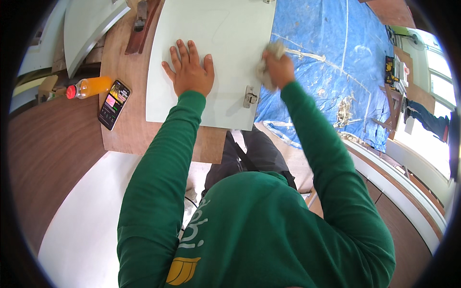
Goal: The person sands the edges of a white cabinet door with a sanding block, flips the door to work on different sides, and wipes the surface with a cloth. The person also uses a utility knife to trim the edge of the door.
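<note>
A pale grey-white cabinet door panel (225, 57) lies flat on a wooden board. Spread flat on its left part is my left hand (192, 72), fingers apart and holding nothing. My right hand (279, 67) grips a crumpled off-white rag (269, 72) at the panel's right edge; both are slightly smeared by motion. Below the rag, a metal hinge (249, 97) is fitted near that same edge. Part of another hinge (268, 1) shows at the top of the panel.
Left of the panel are a wooden hand plane (139, 26), a phone (114, 104) with a lit screen and a bottle of orange drink (90, 88) on its side. A blue tarp (331, 72) covers the floor at right. A yellow-black power tool (389, 69) sits far right, near another person's leg (427, 117).
</note>
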Demonstrator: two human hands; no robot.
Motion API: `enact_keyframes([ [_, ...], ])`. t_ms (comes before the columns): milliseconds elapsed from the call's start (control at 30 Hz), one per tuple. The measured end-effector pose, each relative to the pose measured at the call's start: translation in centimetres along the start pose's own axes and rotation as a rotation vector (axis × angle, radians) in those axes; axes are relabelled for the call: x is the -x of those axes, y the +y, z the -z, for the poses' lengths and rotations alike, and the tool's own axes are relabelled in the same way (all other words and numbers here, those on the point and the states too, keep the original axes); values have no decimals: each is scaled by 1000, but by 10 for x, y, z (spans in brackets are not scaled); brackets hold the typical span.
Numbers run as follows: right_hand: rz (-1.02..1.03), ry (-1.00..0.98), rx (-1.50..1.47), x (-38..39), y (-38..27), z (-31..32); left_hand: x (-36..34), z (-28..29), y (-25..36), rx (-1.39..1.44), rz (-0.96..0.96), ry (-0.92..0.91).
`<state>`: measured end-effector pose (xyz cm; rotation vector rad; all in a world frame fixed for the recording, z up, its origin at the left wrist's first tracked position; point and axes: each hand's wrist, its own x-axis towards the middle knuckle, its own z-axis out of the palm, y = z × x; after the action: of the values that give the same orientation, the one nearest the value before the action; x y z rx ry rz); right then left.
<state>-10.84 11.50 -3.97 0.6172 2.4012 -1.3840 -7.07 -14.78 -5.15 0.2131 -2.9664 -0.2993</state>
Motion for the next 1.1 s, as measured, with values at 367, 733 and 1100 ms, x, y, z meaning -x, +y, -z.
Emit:
enact_keyframes([
  [367, 207, 27, 184, -40, -44, 22, 1, 1, -1, 2, -10, 16],
  [733, 3, -28, -311, 62, 43, -18, 3, 1, -2, -27, 8, 18],
  [1100, -125, -45, -483, 70, 23, -21, 4, 1, -3, -18, 19, -4],
])
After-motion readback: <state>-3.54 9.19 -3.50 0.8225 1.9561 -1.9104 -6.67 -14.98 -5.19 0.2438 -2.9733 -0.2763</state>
